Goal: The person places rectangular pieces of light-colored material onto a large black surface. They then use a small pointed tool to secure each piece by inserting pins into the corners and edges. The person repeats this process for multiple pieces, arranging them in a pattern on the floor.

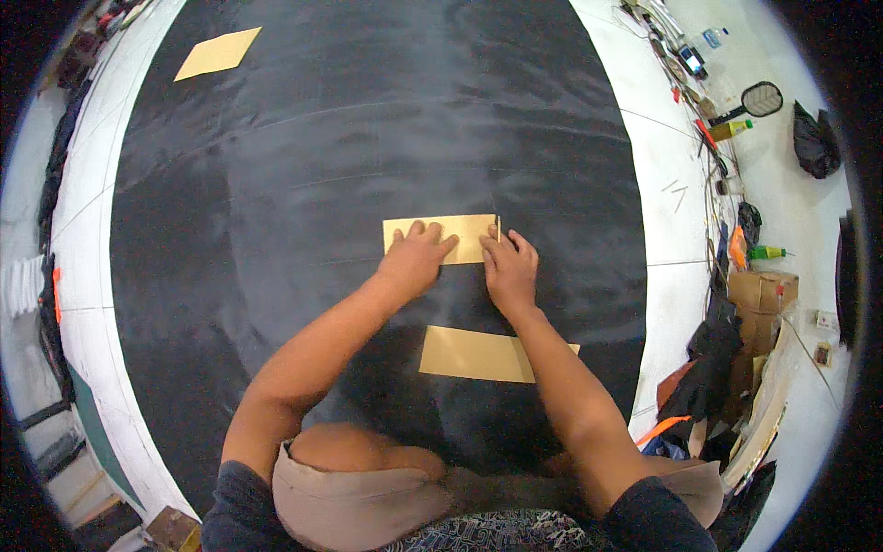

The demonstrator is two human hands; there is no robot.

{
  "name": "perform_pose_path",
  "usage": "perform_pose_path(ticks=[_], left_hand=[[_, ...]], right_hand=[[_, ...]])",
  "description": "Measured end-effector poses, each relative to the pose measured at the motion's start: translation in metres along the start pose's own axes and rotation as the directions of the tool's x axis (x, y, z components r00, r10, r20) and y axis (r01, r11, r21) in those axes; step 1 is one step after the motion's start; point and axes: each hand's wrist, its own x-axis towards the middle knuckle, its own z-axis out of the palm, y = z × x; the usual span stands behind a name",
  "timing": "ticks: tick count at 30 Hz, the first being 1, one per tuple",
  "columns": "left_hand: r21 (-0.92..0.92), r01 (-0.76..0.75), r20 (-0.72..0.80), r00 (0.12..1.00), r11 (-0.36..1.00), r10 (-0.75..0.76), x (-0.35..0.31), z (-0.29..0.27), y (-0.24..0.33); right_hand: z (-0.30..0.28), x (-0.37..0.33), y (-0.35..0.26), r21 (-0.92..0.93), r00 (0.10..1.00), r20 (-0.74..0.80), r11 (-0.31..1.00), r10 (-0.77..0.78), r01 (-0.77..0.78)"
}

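Note:
A tan rectangular card (469, 230) lies flat on a wide black sheet (322, 202). My left hand (417, 258) presses on the card's left half with its fingers spread. At the right end of the card, my right hand (510, 269) pinches a thin, pale yellow marking stick (498, 226), held upright along the card's short edge. Its tip is too small to make out. A second tan card (474, 353) rests nearer to me, partly hidden under my right forearm. Far off at the left lies another tan piece (218, 54), slanted in shape.
White floor tiles (676, 216) border the black sheet. Along the right stand a bug-swatter racket (761, 98), bottles (731, 130), cables, a black plastic bag (815, 141) and a cardboard box (763, 291). Dark cloth (704, 368) is heaped at the lower right.

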Motion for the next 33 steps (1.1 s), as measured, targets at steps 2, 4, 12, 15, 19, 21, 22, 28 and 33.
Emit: perform_pose_path(ticks=[2,4,12,15,19,21,22,28,33], left_hand=[[0.002,0.011,0.005,1.000,1.000,-0.011,0.002,0.001,0.001],[-0.053,0.024,0.062,0.998,0.998,-0.020,0.005,-0.003,0.001],[-0.077,-0.075,0.414,0.905,0.994,0.100,0.051,-0.021,-0.037],[-0.126,-0.112,0.497,0.852,0.986,0.161,0.067,-0.025,-0.042],[-0.173,-0.051,0.541,0.830,0.984,0.138,0.075,-0.024,-0.041],[-0.163,-0.043,0.554,0.823,0.986,0.127,0.076,-0.022,-0.043],[-0.153,-0.049,0.557,0.821,0.987,0.127,0.075,-0.021,-0.047],[-0.134,-0.050,0.570,0.813,0.990,0.118,0.075,-0.024,-0.041],[-0.105,-0.039,0.584,0.807,0.994,0.093,0.076,-0.018,-0.044]], right_hand=[[-0.001,0.002,-0.001,0.055,0.999,-0.022,0.997,0.049,-0.048],[-0.003,0.003,0.002,0.157,0.985,-0.066,0.977,0.158,-0.146],[-0.029,-0.019,-0.025,0.714,0.934,0.239,0.603,0.265,-0.354],[-0.024,-0.015,-0.053,0.628,0.968,0.235,0.747,0.086,-0.218],[-0.004,0.000,-0.082,0.657,0.958,0.282,0.736,-0.041,-0.162],[0.002,0.006,-0.091,0.656,0.942,0.322,0.740,-0.099,-0.146],[0.004,0.010,-0.096,0.665,0.951,0.292,0.737,-0.106,-0.121],[0.015,0.017,-0.099,0.658,0.966,0.238,0.749,-0.101,-0.084],[0.020,0.017,-0.101,0.615,0.965,0.233,0.787,-0.121,-0.050]])
